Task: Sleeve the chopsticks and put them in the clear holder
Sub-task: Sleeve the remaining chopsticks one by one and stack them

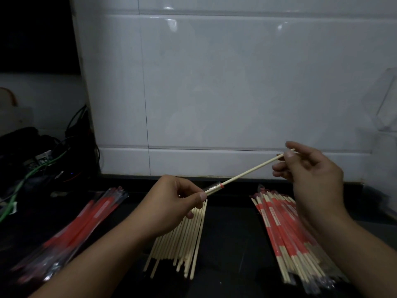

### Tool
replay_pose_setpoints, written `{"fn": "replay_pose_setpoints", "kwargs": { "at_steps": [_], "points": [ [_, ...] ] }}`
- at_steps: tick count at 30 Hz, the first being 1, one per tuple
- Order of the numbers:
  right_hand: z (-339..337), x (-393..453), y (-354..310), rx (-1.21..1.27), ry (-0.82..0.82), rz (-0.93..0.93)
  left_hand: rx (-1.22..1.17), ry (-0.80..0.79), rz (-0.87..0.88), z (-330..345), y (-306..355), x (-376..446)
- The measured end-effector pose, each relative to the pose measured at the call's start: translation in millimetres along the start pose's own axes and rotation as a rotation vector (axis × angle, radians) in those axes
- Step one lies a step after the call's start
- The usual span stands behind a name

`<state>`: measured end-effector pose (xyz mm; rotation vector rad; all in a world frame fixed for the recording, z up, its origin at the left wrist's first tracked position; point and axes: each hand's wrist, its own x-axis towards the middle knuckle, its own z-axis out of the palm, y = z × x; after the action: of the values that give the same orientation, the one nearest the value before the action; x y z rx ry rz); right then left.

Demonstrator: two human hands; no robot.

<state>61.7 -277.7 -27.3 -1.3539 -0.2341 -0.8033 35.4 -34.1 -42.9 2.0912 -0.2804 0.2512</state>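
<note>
**Mei:** Forearms come in from the bottom edge, one on each side, over a dark counter (232, 229). What lies beside them?

**Jun:** Three heaps. Empty red-and-clear sleeves (71, 231) lie at the left, running off toward the lower left corner. Bare chopsticks (182, 244) lie in the middle, partly under the left wrist. Sleeved chopsticks (294, 239) lie at the right, partly under the right forearm and reaching almost to the bottom edge.

**Mei:** Any bare room between them?

**Jun:** Strips of dark counter separate the heaps; the widest lies between the bare pile and the sleeved one. A white tiled wall (214, 82) closes off the back. Tangled cables (32, 166) crowd the far left.

**Mei:** And the hands?

**Jun:** Both are raised above the heaps. The left hand (171, 203) pinches the mouth of a clear sleeve (214, 187) between thumb and fingers. The right hand (311, 177) pinches the far end of a pair of chopsticks (253, 169), its other fingers loosely curled. The pair slants up to the right, with only its lower end inside the sleeve.

**Mei:** The holder?

**Jun:** A faint clear holder (386, 104) stands at the right edge against the wall; its contents I cannot make out.
</note>
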Motion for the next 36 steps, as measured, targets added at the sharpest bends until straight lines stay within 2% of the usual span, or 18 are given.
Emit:
{"fn": "replay_pose_setpoints", "kwargs": {
  "at_steps": [3, 7, 9, 10, 14, 19, 24, 28, 32, 36],
  "points": [
    [7, -12, 1, -0.153, -0.222, 0.043, 0.010, -0.007, -0.001, 0, 0, 0],
    [21, -36, 4, -0.244, -0.660, 0.158, 0.023, -0.023, 0.018, 1, 1, 0],
    [26, -46, 8, -0.260, -0.806, 0.196, 0.037, -0.033, 0.034, 2, 1, 0],
    [29, -49, 9, -0.237, -0.796, 0.203, 0.035, -0.033, 0.038, 2, 1, 0],
    [31, -43, 8, -0.147, -0.501, 0.247, 0.047, -0.040, 0.050, 2, 1, -1],
    [24, -41, 8, -0.176, -0.556, 0.273, 0.047, -0.088, 0.091, 6, 3, -3],
    [25, -34, 10, -0.122, -0.411, 0.281, 0.013, -0.082, 0.078, 4, 3, -2],
    [19, -23, 9, -0.237, -0.303, 0.219, 0.019, -0.071, 0.075, -1, 4, -2],
    [17, -17, 9, -0.348, -0.266, 0.143, 0.017, -0.114, 0.083, -1, 7, -5],
    [18, -17, 13, -0.373, -0.256, 0.163, 0.013, -0.192, 0.098, 1, 9, -7]
  ]
}}
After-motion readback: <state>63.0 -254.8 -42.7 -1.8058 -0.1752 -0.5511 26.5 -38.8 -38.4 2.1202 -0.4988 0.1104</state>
